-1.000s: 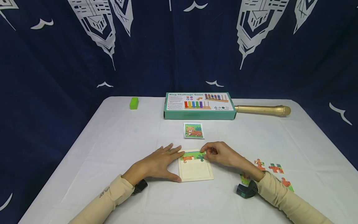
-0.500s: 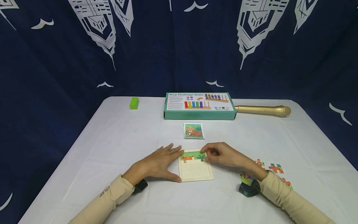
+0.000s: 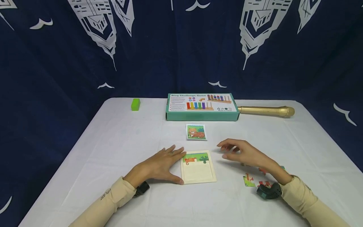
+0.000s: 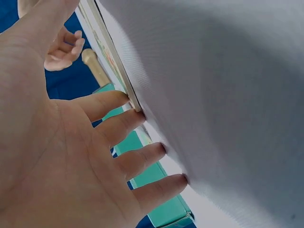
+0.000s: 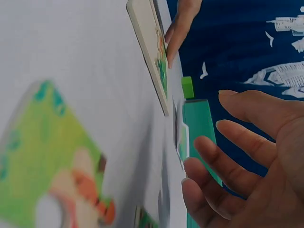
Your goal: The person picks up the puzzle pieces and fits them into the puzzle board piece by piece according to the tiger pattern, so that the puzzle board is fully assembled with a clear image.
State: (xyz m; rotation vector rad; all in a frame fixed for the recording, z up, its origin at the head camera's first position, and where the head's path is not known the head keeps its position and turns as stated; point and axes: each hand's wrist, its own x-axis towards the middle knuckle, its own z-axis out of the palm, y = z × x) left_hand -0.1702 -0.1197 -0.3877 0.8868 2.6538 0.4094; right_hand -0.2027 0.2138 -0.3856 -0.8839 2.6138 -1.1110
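Note:
In the head view a pale wooden puzzle board [image 3: 198, 174] lies on the white table, its far strip filled with joined jigsaw pieces [image 3: 190, 160] showing green ground, an orange tail and a plant. My left hand [image 3: 161, 165] rests with fingers spread at the board's left edge, thumb at the near corner. Fingertips [image 4: 128, 121] touch the table and the board's side in the left wrist view. To the right of the board, my right hand [image 3: 246, 154] hovers with loosely bent fingers and nothing between them. Loose jigsaw pieces [image 3: 249, 181] lie below its wrist, partly hidden by the arm.
Behind the board lies a tiger picture card [image 3: 196, 132]. Farther back stand a green Ring Challenge Game box [image 3: 202, 116], a gold microphone-shaped stick [image 3: 266, 111] beside it, and a bright green block [image 3: 135, 104]. A dark blue patterned curtain [image 3: 175, 63] hangs behind the table.
My right hand has let go at the board's top right corner and moved away to the right, its fingers spreading apart. The left hand has stayed in place.

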